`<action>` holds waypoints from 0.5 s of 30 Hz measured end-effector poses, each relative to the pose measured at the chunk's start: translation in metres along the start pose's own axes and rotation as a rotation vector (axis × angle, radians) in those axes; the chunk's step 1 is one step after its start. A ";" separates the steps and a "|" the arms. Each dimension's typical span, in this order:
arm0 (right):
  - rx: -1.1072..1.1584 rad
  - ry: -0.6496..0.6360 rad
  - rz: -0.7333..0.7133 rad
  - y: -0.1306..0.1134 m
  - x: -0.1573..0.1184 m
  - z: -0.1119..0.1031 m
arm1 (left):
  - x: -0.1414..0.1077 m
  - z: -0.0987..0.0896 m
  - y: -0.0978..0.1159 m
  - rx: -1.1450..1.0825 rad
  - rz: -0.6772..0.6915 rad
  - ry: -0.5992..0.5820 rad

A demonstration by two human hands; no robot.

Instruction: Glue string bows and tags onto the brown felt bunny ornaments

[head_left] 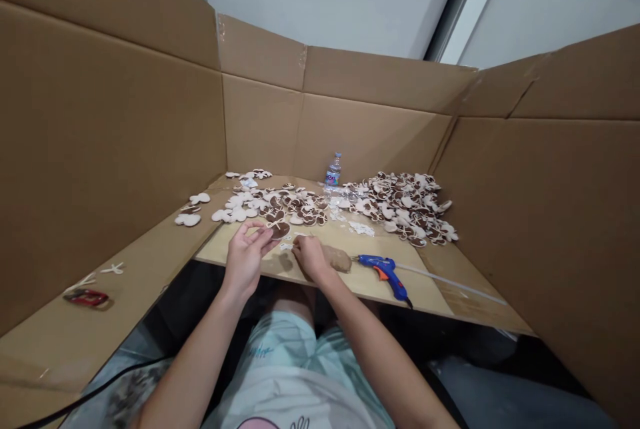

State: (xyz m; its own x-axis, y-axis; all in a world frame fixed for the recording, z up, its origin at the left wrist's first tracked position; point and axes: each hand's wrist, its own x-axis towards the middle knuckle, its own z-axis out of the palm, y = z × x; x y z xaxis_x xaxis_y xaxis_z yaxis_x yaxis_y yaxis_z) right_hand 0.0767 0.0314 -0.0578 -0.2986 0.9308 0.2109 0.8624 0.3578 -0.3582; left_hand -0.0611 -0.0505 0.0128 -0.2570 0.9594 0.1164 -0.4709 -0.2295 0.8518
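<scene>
My left hand (pixel 245 257) pinches a brown-and-white mouse-ear-shaped cutout (pixel 280 229) with a small white bow on it. My right hand (pixel 310 257) rests its fingertips on the light wooden board (pixel 370 285), close to small white scraps (pixel 286 247). I cannot tell if those fingers hold a scrap. A crumpled tan cloth (pixel 336 258) lies against that hand's right side. A blue-and-orange hot glue gun (pixel 385 275) lies further right on the board. Heaps of similar cutouts (pixel 273 205) spread across the board behind both hands.
A larger heap of cutouts (pixel 400 205) lies at the back right, beside a plastic water bottle (pixel 333 171). Cardboard walls (pixel 110 135) surround the work surface. A red object (pixel 86 297) and white bow pieces (pixel 113 269) lie on the left cardboard shelf.
</scene>
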 end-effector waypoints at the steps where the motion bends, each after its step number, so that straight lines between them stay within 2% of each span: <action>1: -0.011 -0.019 0.006 0.001 0.001 0.001 | 0.000 0.000 0.000 0.004 0.003 -0.002; 7: -0.039 -0.039 0.017 -0.001 0.000 0.001 | -0.002 0.000 0.000 0.031 0.009 -0.003; 15: 0.093 0.088 0.027 0.003 0.002 -0.001 | -0.002 0.000 -0.003 0.031 0.070 0.015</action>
State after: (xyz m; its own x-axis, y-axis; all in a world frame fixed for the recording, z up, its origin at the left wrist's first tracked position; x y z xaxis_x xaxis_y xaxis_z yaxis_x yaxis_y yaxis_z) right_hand 0.0792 0.0338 -0.0572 -0.2350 0.9315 0.2776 0.8266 0.3417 -0.4472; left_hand -0.0596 -0.0515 0.0103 -0.3014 0.9385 0.1684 -0.4251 -0.2903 0.8573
